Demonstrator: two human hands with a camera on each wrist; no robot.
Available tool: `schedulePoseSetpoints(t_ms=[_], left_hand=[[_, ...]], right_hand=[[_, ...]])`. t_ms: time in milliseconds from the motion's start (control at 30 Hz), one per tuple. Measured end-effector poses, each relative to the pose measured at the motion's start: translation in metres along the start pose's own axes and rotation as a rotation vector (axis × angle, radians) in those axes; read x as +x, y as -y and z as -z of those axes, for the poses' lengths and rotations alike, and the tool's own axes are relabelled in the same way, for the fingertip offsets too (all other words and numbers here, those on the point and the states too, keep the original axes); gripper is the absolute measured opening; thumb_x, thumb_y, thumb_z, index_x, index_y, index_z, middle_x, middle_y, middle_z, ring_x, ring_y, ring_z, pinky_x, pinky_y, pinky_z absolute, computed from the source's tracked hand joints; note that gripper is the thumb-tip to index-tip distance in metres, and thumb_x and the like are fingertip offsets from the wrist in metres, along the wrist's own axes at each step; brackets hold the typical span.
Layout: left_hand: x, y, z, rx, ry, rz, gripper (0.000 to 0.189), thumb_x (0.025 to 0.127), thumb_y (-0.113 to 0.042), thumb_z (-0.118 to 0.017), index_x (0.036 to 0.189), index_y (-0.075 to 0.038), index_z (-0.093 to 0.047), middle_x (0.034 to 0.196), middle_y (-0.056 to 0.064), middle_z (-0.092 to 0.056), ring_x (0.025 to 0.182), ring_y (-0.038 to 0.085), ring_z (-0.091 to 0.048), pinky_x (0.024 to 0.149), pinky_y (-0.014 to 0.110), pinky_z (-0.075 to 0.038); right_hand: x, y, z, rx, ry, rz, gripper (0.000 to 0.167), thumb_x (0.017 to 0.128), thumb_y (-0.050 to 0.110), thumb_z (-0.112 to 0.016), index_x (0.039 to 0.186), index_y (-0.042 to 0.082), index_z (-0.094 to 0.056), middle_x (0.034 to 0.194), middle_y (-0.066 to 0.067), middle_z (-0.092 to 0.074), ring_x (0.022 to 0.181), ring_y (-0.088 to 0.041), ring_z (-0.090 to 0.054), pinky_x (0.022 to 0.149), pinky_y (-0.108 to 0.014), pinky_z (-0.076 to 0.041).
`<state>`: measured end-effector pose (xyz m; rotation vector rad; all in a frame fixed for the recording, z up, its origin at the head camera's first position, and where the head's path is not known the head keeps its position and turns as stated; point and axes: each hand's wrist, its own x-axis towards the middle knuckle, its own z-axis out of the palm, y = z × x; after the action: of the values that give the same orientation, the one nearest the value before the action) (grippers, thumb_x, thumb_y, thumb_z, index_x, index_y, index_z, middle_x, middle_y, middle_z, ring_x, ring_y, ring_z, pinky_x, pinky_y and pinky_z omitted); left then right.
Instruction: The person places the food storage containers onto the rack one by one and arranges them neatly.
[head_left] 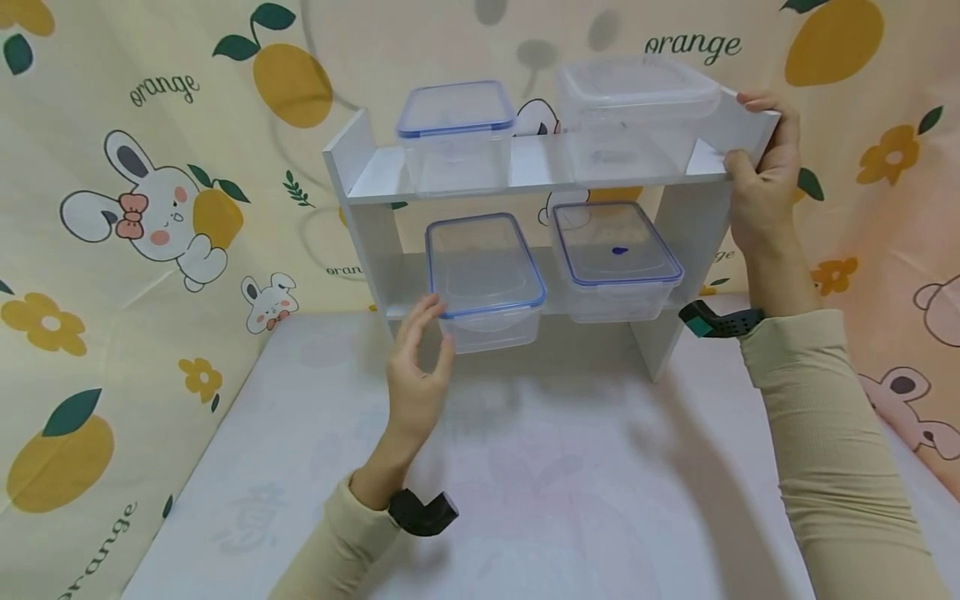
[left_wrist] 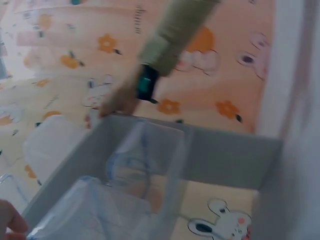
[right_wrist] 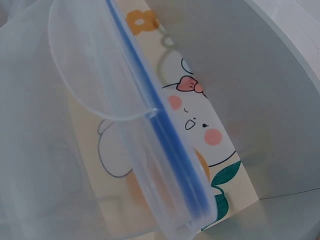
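A white two-tier shelf (head_left: 681, 221) stands on the table, and my right hand (head_left: 767, 179) grips the top of its right side panel. Close by the front left corner of a clear container with a blue-rimmed lid (head_left: 486, 265) on the lower tier is my left hand (head_left: 417, 375), its fingers loosely extended and thumb apart. That container juts out past the shelf's front edge. Beside it, a similar container (head_left: 617, 246) with a dark blue mark on its lid also overhangs. Left fingertips (left_wrist: 11, 219) show at the lower left of the left wrist view.
The upper tier bears a blue-rimmed container (head_left: 457, 137) at left and a larger container with a whitish lid (head_left: 637, 117) at right. A white table (head_left: 540, 467) extends in front. Patterned cloth (head_left: 300, 200) hangs behind and at the sides.
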<state>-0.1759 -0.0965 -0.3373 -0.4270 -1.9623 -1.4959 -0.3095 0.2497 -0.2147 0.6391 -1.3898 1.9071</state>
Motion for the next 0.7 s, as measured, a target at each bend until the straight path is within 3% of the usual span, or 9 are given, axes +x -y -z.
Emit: schedulePoseSetpoints(t_ms=[167, 267, 367, 500, 700], left_hand=[[-0.005, 0.005, -0.017, 0.316, -0.006, -0.282, 0.04, 0.088, -0.004, -0.059, 0.128, 0.001, -0.056, 0.14, 0.019, -0.052, 0.142, 0.038, -0.036, 0.117, 0.056, -0.03], [-0.007, 0.008, -0.025, 0.443, -0.039, -0.442, 0.041, 0.085, -0.005, -0.063, 0.125, 0.002, -0.058, 0.136, 0.019, -0.056, 0.137, 0.039, -0.042, 0.117, 0.055, -0.032], [-0.008, 0.011, -0.032, 0.545, -0.054, -0.551, 0.045, 0.081, -0.006, -0.067, 0.125, 0.002, -0.059, 0.133, 0.018, -0.059, 0.133, 0.038, -0.047, 0.118, 0.051, -0.032], [-0.008, 0.014, -0.037, 0.699, -0.038, -0.623, 0.051, 0.078, -0.009, -0.07, 0.127, 0.0, -0.058, 0.134, 0.016, -0.059, 0.131, 0.036, -0.05, 0.124, 0.043, -0.021], [-0.005, 0.015, -0.041, 0.847, -0.036, -0.65, 0.054, 0.077, -0.013, -0.072, 0.129, -0.005, -0.058, 0.137, 0.015, -0.057, 0.132, 0.033, -0.049, 0.128, 0.037, -0.007]], right_hand=[[0.0, 0.0, 0.0, 0.005, 0.002, -0.002, 0.048, 0.081, -0.018, -0.031, 0.115, 0.011, -0.05, 0.13, -0.001, -0.049, 0.123, -0.021, -0.04, 0.106, -0.034, -0.032], [-0.001, -0.001, 0.0, 0.009, 0.0, -0.003, 0.048, 0.082, -0.018, -0.031, 0.115, 0.011, -0.05, 0.131, -0.002, -0.048, 0.123, -0.021, -0.04, 0.108, -0.036, -0.032], [-0.001, -0.002, 0.001, 0.003, -0.005, -0.009, 0.047, 0.082, -0.018, -0.032, 0.115, 0.012, -0.049, 0.132, -0.001, -0.048, 0.125, -0.021, -0.039, 0.111, -0.036, -0.031], [-0.001, -0.002, 0.001, -0.004, -0.003, -0.009, 0.048, 0.082, -0.018, -0.031, 0.115, 0.012, -0.05, 0.132, 0.0, -0.048, 0.125, -0.02, -0.039, 0.108, -0.033, -0.032], [0.0, -0.001, 0.002, -0.001, 0.007, -0.001, 0.049, 0.081, -0.018, -0.03, 0.115, 0.012, -0.05, 0.131, -0.001, -0.048, 0.124, -0.02, -0.039, 0.107, -0.034, -0.031]])
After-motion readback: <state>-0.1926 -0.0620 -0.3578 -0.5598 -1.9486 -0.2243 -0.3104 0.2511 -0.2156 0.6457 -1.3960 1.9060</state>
